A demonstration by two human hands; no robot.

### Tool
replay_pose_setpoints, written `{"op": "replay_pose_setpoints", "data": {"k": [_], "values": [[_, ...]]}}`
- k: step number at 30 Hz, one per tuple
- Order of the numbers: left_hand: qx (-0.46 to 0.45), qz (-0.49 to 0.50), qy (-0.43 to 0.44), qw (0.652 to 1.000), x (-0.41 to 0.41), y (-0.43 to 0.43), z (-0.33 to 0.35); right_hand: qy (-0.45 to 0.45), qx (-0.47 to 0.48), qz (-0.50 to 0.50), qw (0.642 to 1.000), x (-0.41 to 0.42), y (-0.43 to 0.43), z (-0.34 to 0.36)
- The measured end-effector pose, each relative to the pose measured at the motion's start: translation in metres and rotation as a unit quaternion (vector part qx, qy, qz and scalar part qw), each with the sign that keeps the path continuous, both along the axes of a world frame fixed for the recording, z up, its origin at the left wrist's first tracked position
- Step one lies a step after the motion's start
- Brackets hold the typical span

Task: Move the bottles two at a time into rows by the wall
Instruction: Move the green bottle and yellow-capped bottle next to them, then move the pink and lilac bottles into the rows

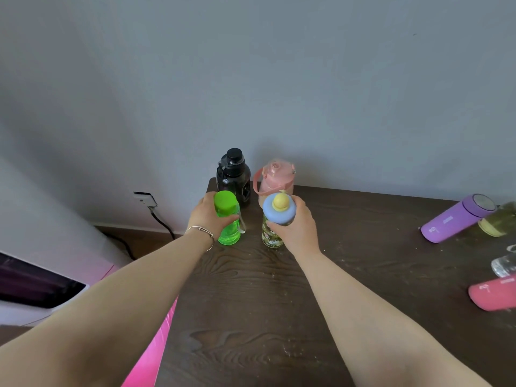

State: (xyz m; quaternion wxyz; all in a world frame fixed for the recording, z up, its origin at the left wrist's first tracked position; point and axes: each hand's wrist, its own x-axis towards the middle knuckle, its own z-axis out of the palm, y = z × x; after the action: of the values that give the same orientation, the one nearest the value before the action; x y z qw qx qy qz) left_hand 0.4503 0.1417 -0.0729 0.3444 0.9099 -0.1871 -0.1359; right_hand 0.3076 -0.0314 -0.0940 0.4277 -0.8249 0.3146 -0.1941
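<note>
My left hand (206,215) grips a bright green bottle (228,223) that stands upright on the dark wooden table (251,297). My right hand (296,227) holds a patterned clear bottle (270,236) with a blue lid and yellow knob, upright beside the green one. Right behind them, against the wall, stand a black bottle (234,174) and a pink bottle with a handle (276,177). At the table's right side are a purple bottle (458,219), a yellow-green bottle (499,222), a clear bottle (504,263) and a pink-red bottle (492,293).
The grey wall (279,79) rises straight behind the table's far edge. Left of the table are a wall socket (145,199) with a black cable, a white appliance (36,289) and a bright pink object (150,344) along the table's left edge.
</note>
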Motion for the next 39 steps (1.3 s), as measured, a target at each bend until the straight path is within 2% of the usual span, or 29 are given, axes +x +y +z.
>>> {"op": "replay_pose_setpoints", "data": {"k": [11,14,18,21,26,33,39], "values": [[0.016,-0.024,0.003,1.000,-0.004,0.000,0.003,0.041,-0.007,0.005,0.999,-0.004,0.001,-0.001],[0.036,-0.043,-0.003,0.998,-0.002,0.001,0.006,0.098,-0.052,0.019,0.994,-0.003,-0.001,0.003],[0.098,-0.096,-0.064,0.988,-0.001,0.004,0.013,0.141,-0.127,0.045,0.981,-0.010,-0.005,0.013],[0.140,-0.135,-0.140,0.971,-0.003,0.009,0.018,0.177,-0.183,0.061,0.965,-0.019,-0.006,0.022],[0.225,-0.228,-0.278,0.906,-0.020,0.008,0.030,0.218,-0.281,0.071,0.932,-0.043,-0.003,0.035],[0.224,-0.321,-0.308,0.867,-0.065,-0.012,0.034,0.301,-0.354,0.056,0.884,-0.086,0.003,0.049],[0.219,-0.376,-0.323,0.841,-0.111,-0.034,0.030,0.313,-0.334,0.006,0.889,-0.133,-0.005,0.055]]}}
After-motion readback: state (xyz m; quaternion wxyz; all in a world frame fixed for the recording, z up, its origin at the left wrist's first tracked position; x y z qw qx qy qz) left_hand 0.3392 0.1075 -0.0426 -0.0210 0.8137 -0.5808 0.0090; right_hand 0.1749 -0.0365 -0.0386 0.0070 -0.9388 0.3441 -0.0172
